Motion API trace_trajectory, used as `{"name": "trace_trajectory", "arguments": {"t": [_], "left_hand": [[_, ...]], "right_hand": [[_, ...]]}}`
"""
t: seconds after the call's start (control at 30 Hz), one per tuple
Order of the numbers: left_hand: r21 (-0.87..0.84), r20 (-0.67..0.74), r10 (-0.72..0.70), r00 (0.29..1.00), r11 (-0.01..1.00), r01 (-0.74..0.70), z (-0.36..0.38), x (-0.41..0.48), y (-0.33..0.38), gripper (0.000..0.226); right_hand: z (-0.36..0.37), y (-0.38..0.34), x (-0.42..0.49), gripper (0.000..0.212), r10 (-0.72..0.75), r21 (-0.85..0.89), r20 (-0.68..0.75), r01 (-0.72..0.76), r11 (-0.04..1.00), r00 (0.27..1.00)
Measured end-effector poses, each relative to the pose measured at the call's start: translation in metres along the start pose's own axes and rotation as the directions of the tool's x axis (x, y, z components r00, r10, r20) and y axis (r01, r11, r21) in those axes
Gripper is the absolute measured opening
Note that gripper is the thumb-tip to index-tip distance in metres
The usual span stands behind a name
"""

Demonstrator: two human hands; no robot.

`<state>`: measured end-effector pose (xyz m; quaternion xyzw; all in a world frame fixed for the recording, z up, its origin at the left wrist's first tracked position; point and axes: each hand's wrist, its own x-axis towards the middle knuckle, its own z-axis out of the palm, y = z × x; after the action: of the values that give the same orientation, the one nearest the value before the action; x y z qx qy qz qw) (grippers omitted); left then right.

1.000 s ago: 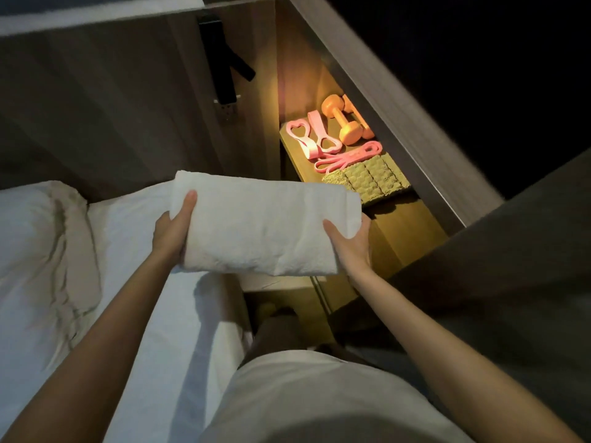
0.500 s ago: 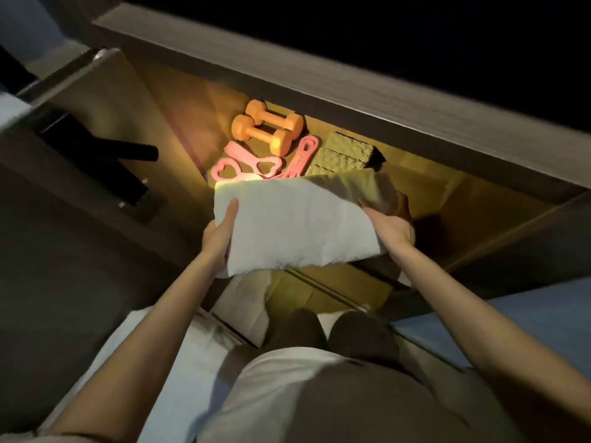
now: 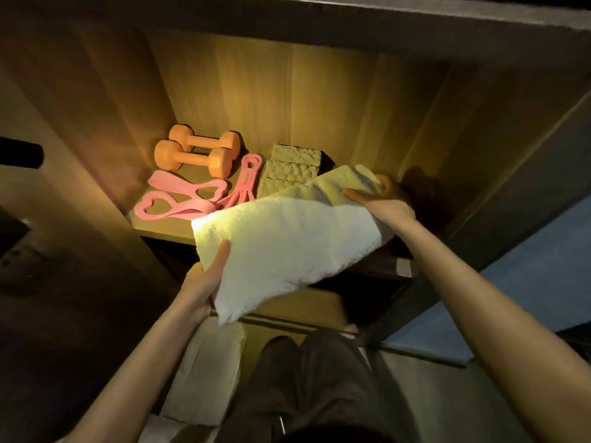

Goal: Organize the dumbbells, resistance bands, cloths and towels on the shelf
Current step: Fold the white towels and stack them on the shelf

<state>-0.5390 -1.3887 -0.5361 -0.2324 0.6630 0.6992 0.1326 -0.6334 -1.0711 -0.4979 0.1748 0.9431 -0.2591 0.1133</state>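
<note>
Fingers (image 3: 222,257) of my left hand (image 3: 201,286) and right hand (image 3: 383,204) clamp the towel (image 3: 287,247) across the shelf (image 3: 160,230) edge; bare room at 2 o'clock.

Pretty dim room here. Warm yellow light is spilling over the cabinet's wooden back panel (image 3: 287,100) and fading out toward the edges. The shelf (image 3: 160,227) is catching the glow on its left end, while the top board (image 3: 351,14) is sitting almost black above it. The left side panel (image 3: 96,107) is glowing amber near the back, and the right side panel (image 3: 479,139) is lying in deep shadow. Below the shelf a lower wooden compartment (image 3: 303,302) is showing faintly. A black bar (image 3: 19,152) is poking in from the left edge. White bedding (image 3: 208,372) is lying at the bottom, and a blue-grey surface (image 3: 527,282) is showing at right, can't tell what it is.
</note>
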Motion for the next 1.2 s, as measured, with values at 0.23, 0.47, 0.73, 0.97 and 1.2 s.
{"name": "trace_trajectory", "arguments": {"t": [0.23,0.47,0.73,0.97,1.2], "left_hand": [[-0.066,0.056,0.004,0.998,0.998,0.0,0.002,-0.009,-0.042,0.054],[-0.214,0.05,-0.113,0.992,0.969,0.122,0.032,-0.018,-0.075,0.069],[-0.293,0.01,-0.146,0.989,0.945,0.142,0.059,-0.026,-0.09,0.06],[-0.388,0.039,-0.16,0.986,0.907,0.162,0.083,-0.034,-0.113,0.094],[-0.412,0.308,-0.124,0.943,0.876,0.249,0.139,-0.045,-0.096,0.062]], "right_hand": [[0.026,0.017,-0.003,0.093,0.107,0.131,-0.168,-0.086,0.988,0.98],[0.053,0.032,-0.014,0.065,0.08,0.121,-0.136,-0.064,0.991,0.987],[0.093,0.046,-0.068,0.056,-0.049,-0.061,-0.123,0.042,0.997,0.991],[0.091,0.052,-0.066,0.074,-0.111,0.358,-0.236,0.193,0.913,0.965],[0.057,0.058,-0.05,0.044,-0.127,0.496,-0.309,0.274,0.824,0.943]]}}
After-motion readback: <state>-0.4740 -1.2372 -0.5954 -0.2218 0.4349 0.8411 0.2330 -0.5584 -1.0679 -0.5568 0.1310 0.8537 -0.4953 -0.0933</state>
